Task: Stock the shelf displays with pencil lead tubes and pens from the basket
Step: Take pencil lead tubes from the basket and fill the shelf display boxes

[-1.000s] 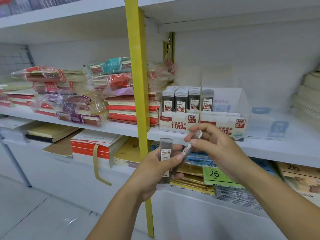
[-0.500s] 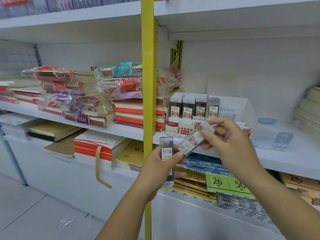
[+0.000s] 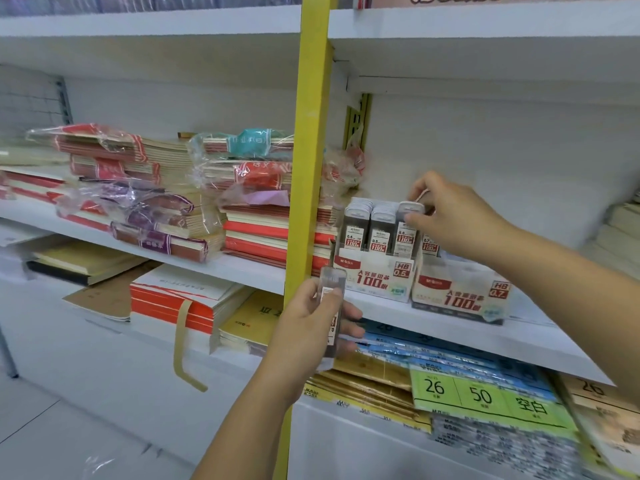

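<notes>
Two white display boxes stand on the middle shelf: the 0.5 box [image 3: 375, 277] with rows of upright lead tubes [image 3: 356, 226], and to its right the 0.7 box [image 3: 457, 296] with one tube showing. My right hand [image 3: 457, 216] reaches over them, its fingers pinching the cap of a lead tube [image 3: 407, 225] that stands in the rightmost row of the 0.5 box. My left hand [image 3: 311, 334] is lower, in front of the shelf edge, gripping a small stack of lead tubes [image 3: 331, 306] upright. The basket is out of view.
A yellow upright post [image 3: 308, 174] runs down just left of the boxes. Wrapped stacks of exercise books [image 3: 145, 195] fill the shelf to the left. Paper pads with a green label [image 3: 485, 396] lie on the lower shelf beneath.
My right hand has carried one tube up from my left hand to the 0.5 box and stood it in the right row. My left hand stays low with its stack.
</notes>
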Demonstrator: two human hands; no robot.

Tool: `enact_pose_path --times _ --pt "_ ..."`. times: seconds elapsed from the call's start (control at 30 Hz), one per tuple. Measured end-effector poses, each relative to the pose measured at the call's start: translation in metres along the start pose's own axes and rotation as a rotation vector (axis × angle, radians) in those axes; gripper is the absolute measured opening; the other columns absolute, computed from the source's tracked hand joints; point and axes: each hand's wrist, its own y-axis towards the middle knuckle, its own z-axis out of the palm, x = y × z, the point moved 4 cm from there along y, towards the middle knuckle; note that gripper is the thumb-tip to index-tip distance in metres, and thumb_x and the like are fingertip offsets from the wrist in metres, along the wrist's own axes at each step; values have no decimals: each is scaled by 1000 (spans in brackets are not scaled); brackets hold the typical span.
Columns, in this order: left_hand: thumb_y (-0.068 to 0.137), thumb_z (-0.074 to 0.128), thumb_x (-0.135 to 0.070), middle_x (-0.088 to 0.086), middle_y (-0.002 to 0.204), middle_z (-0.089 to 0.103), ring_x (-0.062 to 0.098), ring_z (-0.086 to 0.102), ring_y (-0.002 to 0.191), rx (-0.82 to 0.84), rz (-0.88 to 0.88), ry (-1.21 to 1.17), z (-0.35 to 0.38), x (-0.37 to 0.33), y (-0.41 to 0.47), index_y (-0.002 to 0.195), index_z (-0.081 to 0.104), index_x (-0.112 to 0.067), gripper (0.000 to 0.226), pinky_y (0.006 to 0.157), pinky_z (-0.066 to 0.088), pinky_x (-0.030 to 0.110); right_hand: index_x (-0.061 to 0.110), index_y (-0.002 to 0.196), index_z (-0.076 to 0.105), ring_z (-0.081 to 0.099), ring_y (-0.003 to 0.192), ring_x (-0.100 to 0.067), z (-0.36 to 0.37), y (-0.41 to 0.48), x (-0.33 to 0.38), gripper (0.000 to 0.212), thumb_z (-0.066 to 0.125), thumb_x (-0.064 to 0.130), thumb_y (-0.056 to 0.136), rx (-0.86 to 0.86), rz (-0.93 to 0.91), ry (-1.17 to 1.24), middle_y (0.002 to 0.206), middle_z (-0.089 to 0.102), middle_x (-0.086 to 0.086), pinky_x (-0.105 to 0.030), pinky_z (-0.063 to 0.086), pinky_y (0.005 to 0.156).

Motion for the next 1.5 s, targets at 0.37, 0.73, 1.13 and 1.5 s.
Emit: enact_pose_path --times 0.37,0.73,1.13,1.5 --pt "105 50 -29 -2 81 75 11 68 65 30 12 62 2 1 -1 110 65 -31 16 60 56 23 30 123 63 38 117 -23 5 7 -9 32 55 41 95 -70 15 -381 113 56 -2 -34 34 83" --pt "101 58 -19 1 94 79 11 75 81 252 -53 148 22 4 -16 113 72 -21 19 67 57 20 50 119 58 56 86 3 62 -113 14 30 60 35 92 70 -26 529 101 61 25 -8 44 71" --pt "87 71 -23 3 102 79 19 76 91 19 -61 41 -6 13 -16 115 68 -16 29 65 58 21 45 94 64 69 74 -7 66 -136 -25 36 57 9 95 83 178 899 97 71 15 -18 54 60" --pt "96 65 -17 -17 92 77 1 72 86 -43 159 224 7 -6 -9 103 75 -33 20 66 57 16 44 109 58 63 81 1 73 -133 -2 34 73 24 85 165 43 667 92 63 27 -17 54 67"
